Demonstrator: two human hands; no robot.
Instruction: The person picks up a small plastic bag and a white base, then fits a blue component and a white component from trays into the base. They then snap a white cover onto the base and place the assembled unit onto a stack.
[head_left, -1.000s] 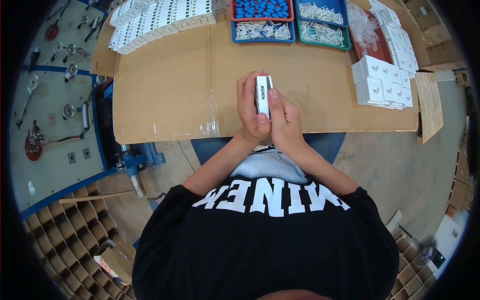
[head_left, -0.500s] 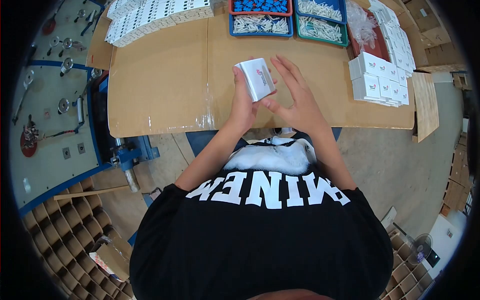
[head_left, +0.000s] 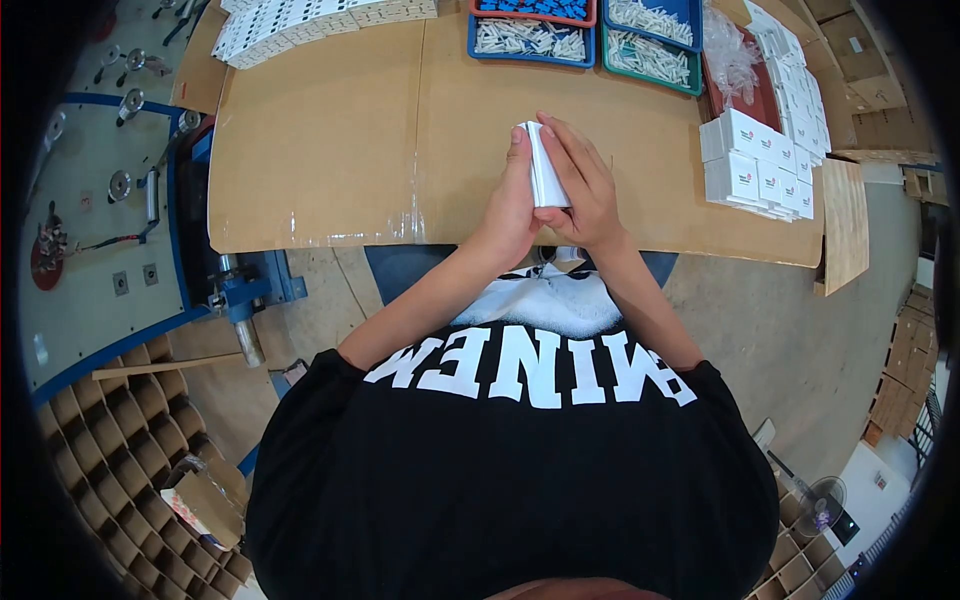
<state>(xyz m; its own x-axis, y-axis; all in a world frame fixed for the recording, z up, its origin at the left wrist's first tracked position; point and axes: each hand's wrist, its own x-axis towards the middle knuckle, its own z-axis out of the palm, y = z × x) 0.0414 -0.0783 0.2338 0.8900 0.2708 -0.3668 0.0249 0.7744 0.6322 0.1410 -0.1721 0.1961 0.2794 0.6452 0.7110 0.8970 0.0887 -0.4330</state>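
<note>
A small white box (head_left: 547, 178) is held upright between both hands above the front half of the cardboard-covered table (head_left: 320, 150). My left hand (head_left: 512, 205) grips its left side, the thumb lying along the edge. Against its right side my right hand (head_left: 585, 190) presses with fingers close together. The hands cover most of the box, and its printed face is hidden.
Stacked white boxes (head_left: 740, 178) stand at the table's right, beside a red tray (head_left: 762, 100) with clear plastic bags. Blue (head_left: 590, 62) and green (head_left: 690, 88) trays of small white parts sit at the back. More white boxes (head_left: 300, 30) line the back left.
My right hand has come in from the right and closed on the box. The box has turned, so its printed face no longer shows. The view has shifted slightly.
</note>
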